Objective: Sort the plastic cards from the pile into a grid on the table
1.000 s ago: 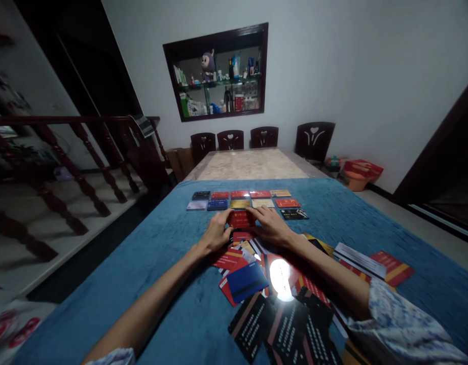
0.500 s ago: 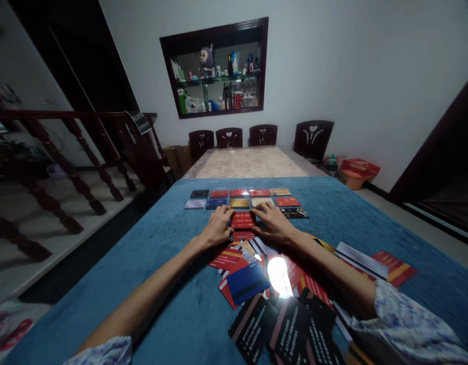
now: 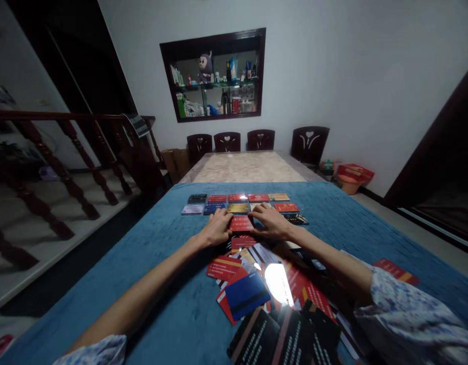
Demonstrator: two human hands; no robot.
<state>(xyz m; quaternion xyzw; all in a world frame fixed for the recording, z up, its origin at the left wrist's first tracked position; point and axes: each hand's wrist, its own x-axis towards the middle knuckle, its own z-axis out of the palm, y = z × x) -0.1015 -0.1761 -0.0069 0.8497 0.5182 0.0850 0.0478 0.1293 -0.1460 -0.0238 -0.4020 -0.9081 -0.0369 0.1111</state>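
Note:
A stack of red cards (image 3: 241, 223) lies flat on the blue cloth, with my two hands at its short sides. My left hand (image 3: 217, 226) has its curled fingers and thumb on the left end. On the right end are the thumb and fingers of my right hand (image 3: 270, 221). Beyond are two rows of small card stacks, among them a gold one (image 3: 238, 208) and a dark blue one (image 3: 214, 208). A black card stack (image 3: 295, 219) lies right of my right hand. Nearer me, loose cards overlap in a heap, with a blue card (image 3: 247, 295) and several black cards (image 3: 256, 334).
The blue cloth (image 3: 161, 243) covers the near part of the table, and a marbled tabletop (image 3: 249, 167) shows beyond. Dark chairs (image 3: 310, 144) stand at the far end. To the left runs a wooden railing (image 3: 81, 167). A red card (image 3: 396, 271) lies beyond my right forearm.
The view has tilted slightly up, so the table sits lower in the picture. Both hands stay at the red stack's ends; my right forearm has shifted a little over the cards beneath it.

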